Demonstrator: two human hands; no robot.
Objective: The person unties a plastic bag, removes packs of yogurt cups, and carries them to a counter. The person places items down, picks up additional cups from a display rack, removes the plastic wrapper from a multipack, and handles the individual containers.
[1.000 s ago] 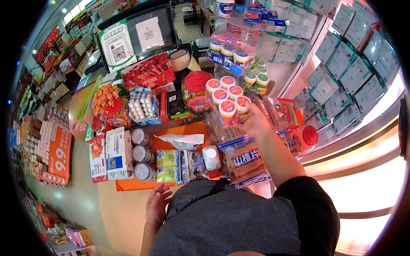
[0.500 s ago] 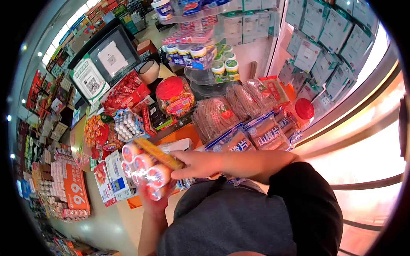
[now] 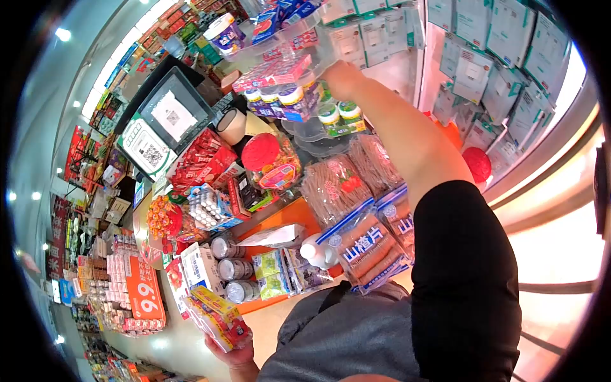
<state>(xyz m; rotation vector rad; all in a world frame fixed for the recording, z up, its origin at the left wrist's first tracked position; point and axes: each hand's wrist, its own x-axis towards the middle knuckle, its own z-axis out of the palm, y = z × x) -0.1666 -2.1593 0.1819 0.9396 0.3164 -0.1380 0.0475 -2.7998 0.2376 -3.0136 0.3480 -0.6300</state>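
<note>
Low at the left, my left hand (image 3: 234,354) is closed on a wrapped pack (image 3: 219,318) with yellow and red sides, tilted near the white boxes. My right hand (image 3: 340,77) reaches up to the clear tiered rack (image 3: 315,130), at the edge of its middle level; its fingertips are hidden by the rack and its goods, so its hold cannot be made out. Close to it are a stack of pink packs (image 3: 280,70), purple-labelled tubs (image 3: 286,102) and green-lidded tubs (image 3: 339,114).
Hawthorn packs (image 3: 369,248) lie in front of me, left of my right arm. A white bottle (image 3: 318,252), round tins (image 3: 235,268) and a red-lidded jar (image 3: 270,159) stand on the counter. Behind them is a screen (image 3: 172,114).
The multi-tub pack went from my right hand to both hands, and now only my left hand holds it, lower down. My right hand has moved up to the rack. The view has shifted.
</note>
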